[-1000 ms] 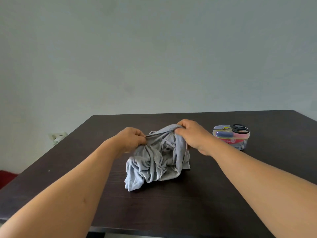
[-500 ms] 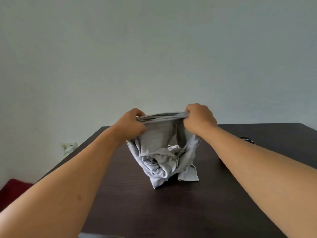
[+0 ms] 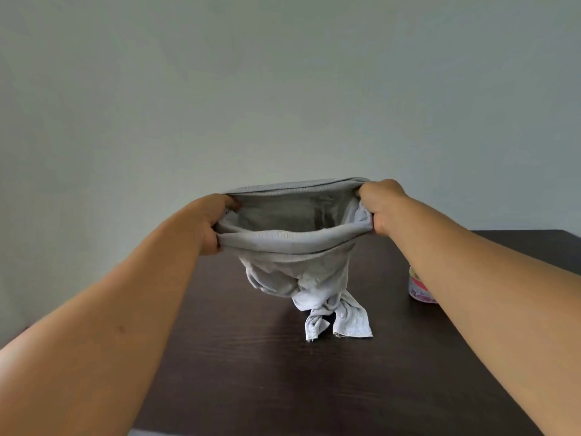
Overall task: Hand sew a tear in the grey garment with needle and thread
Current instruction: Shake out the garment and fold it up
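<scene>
Head view: grey garment lifted off the table and spread open for inspection.

Since a second ago the garment has risen from a crumpled heap; left hand and right hand are each clamped on its hem, well apart, holding the opening taut while the lower ends trail on the table. The sewing kit sits half hidden behind the right forearm. No tear shows; the search for it has probably begun, with no needle in hand yet.

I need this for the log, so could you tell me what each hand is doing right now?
Left hand: closed, gripping the grey garment at its opening.
Right hand: closed, gripping the opposite side of that opening.
</scene>
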Demonstrator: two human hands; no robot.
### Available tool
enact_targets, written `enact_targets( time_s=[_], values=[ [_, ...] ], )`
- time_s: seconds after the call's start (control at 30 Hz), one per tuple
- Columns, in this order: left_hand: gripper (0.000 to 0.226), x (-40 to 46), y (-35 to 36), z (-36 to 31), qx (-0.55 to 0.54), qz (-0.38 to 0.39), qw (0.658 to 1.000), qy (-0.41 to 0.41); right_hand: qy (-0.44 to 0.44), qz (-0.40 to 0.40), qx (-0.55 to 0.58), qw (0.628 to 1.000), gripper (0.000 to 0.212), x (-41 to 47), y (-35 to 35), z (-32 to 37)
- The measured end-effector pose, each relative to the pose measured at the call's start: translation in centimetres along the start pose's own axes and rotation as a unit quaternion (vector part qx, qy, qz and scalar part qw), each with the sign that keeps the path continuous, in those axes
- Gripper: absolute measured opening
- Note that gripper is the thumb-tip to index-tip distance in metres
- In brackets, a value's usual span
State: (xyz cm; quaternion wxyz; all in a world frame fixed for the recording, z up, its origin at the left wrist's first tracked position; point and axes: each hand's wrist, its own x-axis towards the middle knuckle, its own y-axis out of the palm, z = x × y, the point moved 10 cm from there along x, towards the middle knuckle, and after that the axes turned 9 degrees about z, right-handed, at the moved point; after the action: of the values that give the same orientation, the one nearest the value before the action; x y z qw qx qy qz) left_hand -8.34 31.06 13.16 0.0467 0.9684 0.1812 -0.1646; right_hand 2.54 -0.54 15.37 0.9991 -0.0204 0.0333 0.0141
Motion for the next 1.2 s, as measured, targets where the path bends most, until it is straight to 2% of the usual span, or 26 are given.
enact_targets(
  time_s=[0.07,0.13,0.2,0.23,0.3,0.4,0.43,0.53,0.6,0.67,0.73,0.77,0.8,0.87,0.93,1.0,1.07,1.13,1.2],
  values=[
    [0.011,-0.1,-0.2,-0.4,0.031,-0.006,0.999,0.016,0.001,0.035,0.002,0.999,0.007,0.1,0.9,0.1],
    [0.009,-0.5,-0.9,-1.2,0.086,-0.047,0.994,0.056,0.000,0.057,0.000,0.998,0.023,0.1,1.3,0.3],
    [0.006,-1.1,-1.4,-2.5,0.206,-0.102,0.968,0.097,-0.021,0.084,0.003,0.996,0.021,0.1,2.2,1.3],
    [0.007,-1.2,-0.8,-2.9,0.274,-0.097,0.951,0.105,-0.037,0.105,0.004,0.994,0.014,0.0,3.1,1.8],
    [0.022,-1.3,2.4,-2.4,0.353,-0.005,0.930,0.100,-0.076,0.143,-0.006,0.987,0.009,-0.5,5.0,3.1],
    [0.058,-2.1,8.1,-0.7,0.388,0.164,0.901,0.108,-0.108,0.185,-0.017,0.977,0.015,-1.9,7.8,4.3],
    [0.060,-2.4,9.7,-0.2,0.387,0.198,0.892,0.120,-0.113,0.205,-0.022,0.972,0.017,-2.4,8.7,4.5],
    [0.035,-1.8,11.8,1.7,0.390,0.232,0.882,0.128,-0.058,0.331,-0.071,0.939,0.024,-4.0,10.9,2.7],
    [0.020,-1.2,12.0,4.7,0.413,0.270,0.867,0.067,0.001,0.465,-0.138,0.874,0.033,-5.8,11.6,-0.2],
    [0.021,-1.6,12.5,8.3,0.440,0.347,0.828,-0.009,0.062,0.536,-0.192,0.820,0.040,-6.4,10.6,-3.5],
    [0.026,-2.6,12.8,10.9,0.429,0.417,0.798,-0.070,0.136,0.516,-0.251,0.808,0.049,-5.8,8.6,-7.1],
    [0.030,-2.5,12.7,11.5,0.412,0.425,0.802,-0.083,0.169,0.487,-0.297,0.804,0.048,-5.3,7.6,-8.8],
    [0.034,-1.7,12.3,11.4,0.394,0.406,0.820,-0.082,0.194,0.454,-0.358,0.792,0.049,-5.0,6.5,-10.4],
    [0.028,0.7,10.7,10.2,0.388,0.318,0.864,-0.036,0.206,0.393,-0.476,0.759,0.050,-4.3,4.8,-12.5],
    [0.011,2.7,8.8,8.7,0.422,0.199,0.883,0.043,0.174,0.341,-0.541,0.749,0.041,-2.9,4.1,-13.5],
    [0.007,4.1,6.9,7.9,0.445,0.101,0.884,0.100,0.114,0.295,-0.554,0.770,0.032,-1.4,4.3,-13.5],
    [0.009,5.2,6.2,8.2,0.445,0.064,0.885,0.121,0.024,0.259,-0.543,0.799,0.023,-0.3,5.1,-12.7],
    [0.040,6.1,6.1,9.7,0.455,0.071,0.882,0.097,-0.046,0.227,-0.518,0.823,0.021,0.0,6.1,-11.9],
    [0.073,7.1,6.2,11.5,0.482,0.096,0.870,0.039,-0.033,0.228,-0.502,0.833,0.045,0.2,6.8,-12.6]
  ],
)
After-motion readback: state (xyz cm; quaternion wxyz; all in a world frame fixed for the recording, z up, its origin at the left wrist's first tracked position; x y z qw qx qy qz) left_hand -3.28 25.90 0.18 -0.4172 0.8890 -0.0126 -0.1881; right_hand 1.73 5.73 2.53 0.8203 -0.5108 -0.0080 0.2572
